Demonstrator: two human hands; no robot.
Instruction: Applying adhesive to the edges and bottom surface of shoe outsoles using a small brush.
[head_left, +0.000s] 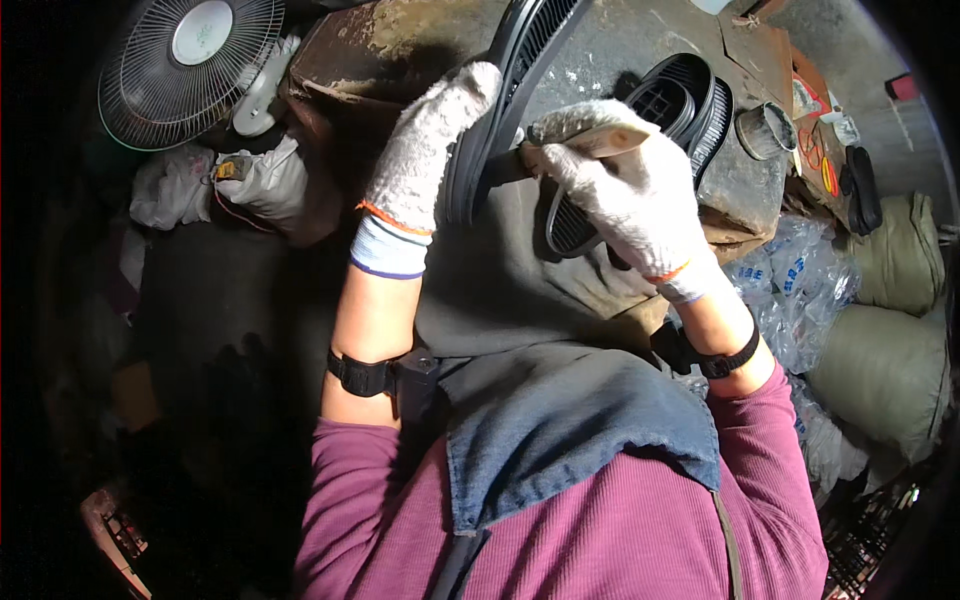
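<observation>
My left hand (435,140), in a white knit glove, grips a long black rubber shoe sole (478,150) and holds it tilted up, its upper end leaving the top of the view. In a matching glove, my right hand (630,185) is closed round a brush (610,140) with a pale wooden handle. The brush's dark head points left, at the sole's side; whether it touches cannot be made out. Under and beyond my right hand, several more black soles (680,85) lie on the worn work table (600,50). My glove partly covers them.
A round tin (766,131) stands on the table's right side, near orange-handled scissors (828,175). A fan (195,70) is at upper left above white plastic bags (265,180). On the right are clear plastic bags (790,270) and green sacks (880,365).
</observation>
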